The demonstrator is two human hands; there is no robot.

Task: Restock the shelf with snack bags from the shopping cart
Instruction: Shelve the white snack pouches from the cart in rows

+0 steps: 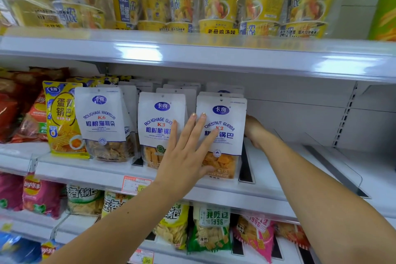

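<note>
White metal supermarket shelf [278, 178] holds the white, clear-windowed chestnut snack pouch [225, 111] upright at its row's front. Left hand [188, 150] presses it, fingers straight; right hand [252, 128] reaches behind, fingers hidden, perhaps steadying the row. Straightening step; next, let go gently

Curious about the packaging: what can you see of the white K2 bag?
The white bag is a glossy pouch with a blue oval logo, "CHESTNUT GUOBA K2" and a clear bottom window showing orange crisps. It stands upright heading its row on the shelf. The left hand lies flat on its front; the right hand reaches behind its right edge.
</note>
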